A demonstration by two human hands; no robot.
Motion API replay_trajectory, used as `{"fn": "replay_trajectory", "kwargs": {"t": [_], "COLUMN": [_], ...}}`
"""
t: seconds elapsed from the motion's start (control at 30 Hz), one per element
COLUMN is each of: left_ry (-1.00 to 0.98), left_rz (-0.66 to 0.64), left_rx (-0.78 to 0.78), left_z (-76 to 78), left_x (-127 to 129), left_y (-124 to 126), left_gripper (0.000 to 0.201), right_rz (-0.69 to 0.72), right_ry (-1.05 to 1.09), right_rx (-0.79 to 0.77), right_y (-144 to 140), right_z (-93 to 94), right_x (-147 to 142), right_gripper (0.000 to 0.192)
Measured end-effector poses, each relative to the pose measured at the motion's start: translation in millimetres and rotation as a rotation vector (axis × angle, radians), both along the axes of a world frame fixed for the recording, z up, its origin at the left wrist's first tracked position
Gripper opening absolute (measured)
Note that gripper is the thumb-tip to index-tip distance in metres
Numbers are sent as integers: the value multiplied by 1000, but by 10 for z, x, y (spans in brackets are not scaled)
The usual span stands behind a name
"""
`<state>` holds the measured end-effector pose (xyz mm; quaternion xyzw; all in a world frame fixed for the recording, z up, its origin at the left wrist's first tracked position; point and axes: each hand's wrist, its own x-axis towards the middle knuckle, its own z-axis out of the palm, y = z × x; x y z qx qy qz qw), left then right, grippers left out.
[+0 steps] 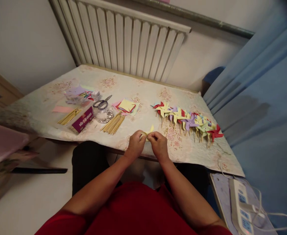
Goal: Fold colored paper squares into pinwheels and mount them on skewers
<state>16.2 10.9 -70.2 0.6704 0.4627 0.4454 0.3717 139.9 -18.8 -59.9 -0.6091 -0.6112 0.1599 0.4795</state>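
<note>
Above the table's front edge, a small piece of yellow paper (pixel 151 128) is pinched between my two hands, with one curled tip standing up. My left hand (pixel 135 143) is closed on the paper's left side. On the other side, the thumb and fingers of my right hand (pixel 160 145) close on the same piece. My fingers hide most of it. Just left of my hands lies a bundle of thin wooden sticks (pixel 113 124). Behind the sticks is a stack of cut paper squares (pixel 127 105), yellow on top.
Paper pinwheels (pixel 189 122) in several colours lie in a row at right. Leftward are scissors (pixel 101 103), a clear dish of small shiny pieces (pixel 106 116), a purple-and-white box (pixel 83 120) and paper scraps (pixel 78 91). A power strip (pixel 241 205) sits at lower right.
</note>
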Motion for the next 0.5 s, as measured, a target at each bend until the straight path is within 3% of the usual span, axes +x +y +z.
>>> {"fn": "replay_trajectory", "kwargs": {"t": [0.27,0.5], "left_ry": [-1,19], "left_rz": [7,7], "left_rx": [-3,-9], "left_z": [-4,-31], "left_x": [-14,-6], "left_y": [0,3], "left_gripper": [15,14], "right_rz": [161,-6], "right_ry": [-276,117], "right_rx": [144,-59], "right_y": [12,21], "right_z": [19,-51], "right_x": [78,1], "right_gripper": [17,14]}}
